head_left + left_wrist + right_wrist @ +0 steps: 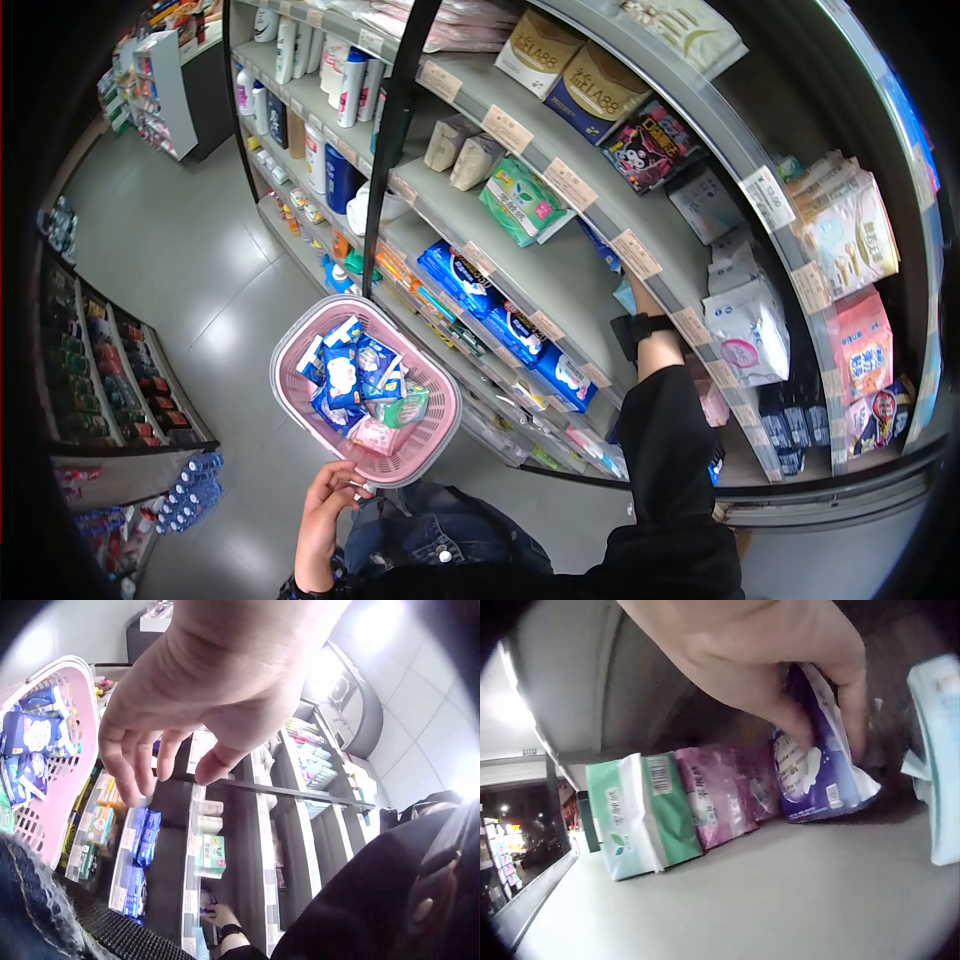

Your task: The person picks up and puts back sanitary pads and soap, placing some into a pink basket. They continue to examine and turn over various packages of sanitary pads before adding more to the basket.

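Observation:
Inside a shelf, my right hand (pixel 780 667) pinches a dark blue and white packet (pixel 817 761) between thumb and fingers; the packet stands on the shelf board. To its left are pink packets (pixel 716 795) and a green and white packet (pixel 641 814). In the head view the shelf above hides most of that hand. My left hand (pixel 330 500) is by the near rim of a pink basket (pixel 440 455), holding nothing visible, fingers loosely bent; its fingers also hang apart in the left wrist view (pixel 202 697). Blue, green and pink packets (pixel 342 375) lie in the basket.
Curved shelves with price-tag edges (pixel 568 185) surround the right arm. A pale blue packet (pixel 939 757) stands right of the hand. Blue packs (pixel 515 330) line a lower shelf. A black post (pixel 385 150) divides the shelving, and bundled bottles (pixel 190 492) stand on the left.

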`<move>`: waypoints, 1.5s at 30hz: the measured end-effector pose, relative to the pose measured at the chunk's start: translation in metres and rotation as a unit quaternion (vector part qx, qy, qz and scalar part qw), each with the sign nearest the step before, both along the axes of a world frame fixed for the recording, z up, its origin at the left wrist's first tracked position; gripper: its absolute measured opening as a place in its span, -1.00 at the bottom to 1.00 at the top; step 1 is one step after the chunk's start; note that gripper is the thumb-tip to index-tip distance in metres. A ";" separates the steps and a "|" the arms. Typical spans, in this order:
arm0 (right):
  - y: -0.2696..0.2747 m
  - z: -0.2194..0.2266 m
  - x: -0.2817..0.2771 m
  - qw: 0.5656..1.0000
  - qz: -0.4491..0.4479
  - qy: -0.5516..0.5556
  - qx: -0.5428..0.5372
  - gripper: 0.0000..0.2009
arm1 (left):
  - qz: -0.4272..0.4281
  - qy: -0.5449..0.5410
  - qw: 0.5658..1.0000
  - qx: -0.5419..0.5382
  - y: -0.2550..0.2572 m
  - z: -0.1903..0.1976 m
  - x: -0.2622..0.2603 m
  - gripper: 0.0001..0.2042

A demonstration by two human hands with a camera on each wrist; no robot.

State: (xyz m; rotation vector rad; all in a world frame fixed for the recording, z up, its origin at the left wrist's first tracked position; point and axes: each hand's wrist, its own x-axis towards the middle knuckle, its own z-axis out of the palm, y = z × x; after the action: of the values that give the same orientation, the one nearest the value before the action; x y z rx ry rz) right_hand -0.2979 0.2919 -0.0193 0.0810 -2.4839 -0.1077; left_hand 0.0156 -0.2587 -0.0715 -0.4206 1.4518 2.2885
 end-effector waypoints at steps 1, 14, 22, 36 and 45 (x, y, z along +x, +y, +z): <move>0.010 -0.010 0.028 1.000 0.000 -0.003 -0.003 -0.58 | 0.012 -0.005 1.000 -0.011 -0.001 0.001 0.003 -0.66; -0.027 -0.002 0.048 0.997 -0.008 -0.059 -0.057 -0.59 | 0.121 -0.031 0.992 -0.013 -0.006 0.001 0.028 -0.68; -0.032 0.023 0.031 0.989 -0.032 -0.104 -0.098 -0.59 | 0.124 -0.035 0.991 -0.032 0.004 -0.001 0.024 -0.69; -0.230 -0.085 0.175 0.629 0.185 -0.480 -0.583 -0.79 | 0.159 -0.070 0.983 -0.054 0.001 -0.020 0.017 -0.71; -0.316 -0.266 0.149 0.521 -0.084 -0.584 -0.617 -0.39 | 0.066 -0.103 0.992 -0.023 -0.057 -0.033 -0.032 -0.72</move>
State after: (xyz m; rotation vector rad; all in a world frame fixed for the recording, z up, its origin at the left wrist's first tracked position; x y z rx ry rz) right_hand -0.1491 -0.0236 -0.2851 -0.9960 -2.9703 2.3185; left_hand -0.0159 -0.3162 -0.1041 -0.7622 1.4125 2.2375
